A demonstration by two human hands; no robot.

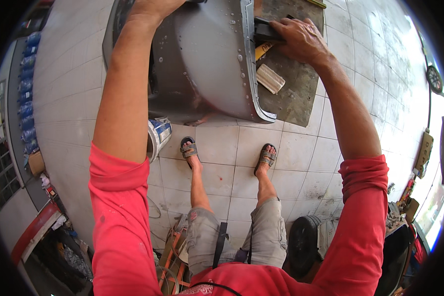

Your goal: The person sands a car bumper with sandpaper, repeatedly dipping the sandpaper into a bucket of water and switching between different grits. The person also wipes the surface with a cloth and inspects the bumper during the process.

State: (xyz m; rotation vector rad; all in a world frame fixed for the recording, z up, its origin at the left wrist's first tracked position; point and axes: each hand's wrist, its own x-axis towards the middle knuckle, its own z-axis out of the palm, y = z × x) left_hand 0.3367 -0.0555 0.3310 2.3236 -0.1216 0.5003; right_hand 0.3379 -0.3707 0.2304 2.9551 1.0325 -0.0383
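Observation:
A curved grey car body panel (pixel 204 54), spotted with droplet-like marks, stands in front of me at the top of the view. My left hand (pixel 158 7) is over its far left part; the upper edge of the picture cuts off the fingers. A small dark piece shows beside that hand, and I cannot tell whether it is held. At the panel's right edge, my right hand (pixel 303 40) is closed around a black block-shaped thing (pixel 267 30). Below that hand, a pale ribbed block (pixel 270 79) and a yellow item (pixel 263 50) lie on a worn board (pixel 298 93).
A white and blue bucket (pixel 159 135) stands under the panel's near left corner. Blue wrapped bottles (pixel 28 93) line the left wall. A tyre (pixel 303 244) lies at the lower right, and an orange metal frame (pixel 175 251) is beside my legs.

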